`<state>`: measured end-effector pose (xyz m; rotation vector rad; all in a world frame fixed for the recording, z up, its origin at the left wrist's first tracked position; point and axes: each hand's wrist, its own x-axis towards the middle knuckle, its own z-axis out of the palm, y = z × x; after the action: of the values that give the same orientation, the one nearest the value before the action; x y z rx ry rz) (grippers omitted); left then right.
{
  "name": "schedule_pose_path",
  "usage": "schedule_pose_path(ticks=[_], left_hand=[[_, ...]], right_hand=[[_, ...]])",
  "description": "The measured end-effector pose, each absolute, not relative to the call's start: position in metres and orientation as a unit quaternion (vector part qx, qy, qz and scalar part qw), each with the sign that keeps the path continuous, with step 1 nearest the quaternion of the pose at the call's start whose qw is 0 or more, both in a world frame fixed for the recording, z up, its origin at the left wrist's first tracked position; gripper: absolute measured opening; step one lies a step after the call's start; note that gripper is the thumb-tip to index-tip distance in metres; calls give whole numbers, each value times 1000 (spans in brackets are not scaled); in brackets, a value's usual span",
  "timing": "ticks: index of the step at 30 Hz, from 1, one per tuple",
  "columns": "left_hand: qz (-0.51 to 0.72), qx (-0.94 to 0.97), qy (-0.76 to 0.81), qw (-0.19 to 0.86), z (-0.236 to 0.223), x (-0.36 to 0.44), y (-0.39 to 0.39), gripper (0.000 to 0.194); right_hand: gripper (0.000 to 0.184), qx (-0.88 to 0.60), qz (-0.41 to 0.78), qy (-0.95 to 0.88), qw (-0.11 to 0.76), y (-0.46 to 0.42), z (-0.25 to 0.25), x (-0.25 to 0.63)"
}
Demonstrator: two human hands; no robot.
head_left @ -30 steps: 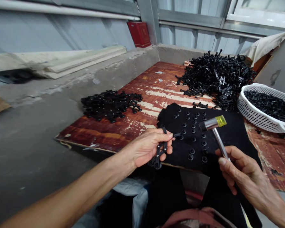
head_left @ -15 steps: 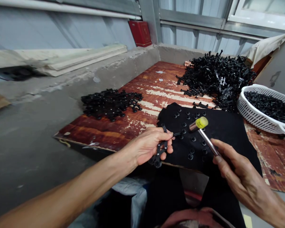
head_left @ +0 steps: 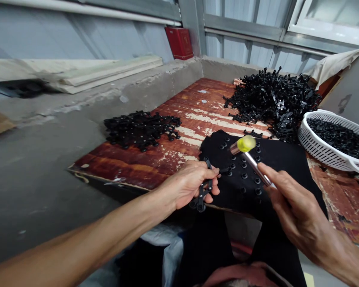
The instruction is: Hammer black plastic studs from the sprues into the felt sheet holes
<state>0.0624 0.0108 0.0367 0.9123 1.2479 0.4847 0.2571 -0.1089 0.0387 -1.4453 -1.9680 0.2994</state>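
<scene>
A jointed strip of black links (head_left: 210,185) is pinched in the left hand (head_left: 193,180), one end over a black cloth (head_left: 283,163); right of that grip, the right hand (head_left: 297,205) clasps a silver-shafted, yellow-faced hammer (head_left: 253,162), blurred head over the cloth.

The yellow hammer face (head_left: 245,144) just ahead of the right hand (head_left: 296,211) smears with motion blur — the left hand (head_left: 191,181) looks crisper — while wide-angle distortion stretches the left forearm (head_left: 86,235) toward the corner. Cool, fairly dim light lies evenly over the scene, brightest at the white-framed pane (head_left: 344,16) far beyond the right hand, with small glints on the heap of black parts (head_left: 275,99) ahead of both hands. Below the hands, the space under the surface (head_left: 131,167) is in deep shadow, and the black cloth (head_left: 287,163) between them shows little texture.
</scene>
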Motion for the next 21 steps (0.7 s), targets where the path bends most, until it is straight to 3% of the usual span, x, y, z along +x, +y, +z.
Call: schedule_pose_path(ticks=[2, 7, 11, 15, 18, 21], left_hand=[[215, 414, 553, 690, 36, 62, 11, 26], [213, 433, 551, 681, 32, 60, 13, 21], [206, 437, 554, 678, 30, 60, 14, 20], [211, 437, 553, 677, 30, 60, 13, 17], [208, 434, 556, 678, 32, 61, 13, 21], [217, 435, 552, 678, 34, 61, 12, 22]], right_hand=[[58, -550, 95, -749, 359, -113, 36, 257], [55, -573, 138, -770, 245, -112, 28, 261], [57, -559, 127, -755, 318, -112, 27, 263], [56, -564, 154, -773, 246, -112, 28, 264], [57, -560, 134, -763, 293, -110, 27, 264], [57, -566, 125, -773, 259, -108, 25, 264]])
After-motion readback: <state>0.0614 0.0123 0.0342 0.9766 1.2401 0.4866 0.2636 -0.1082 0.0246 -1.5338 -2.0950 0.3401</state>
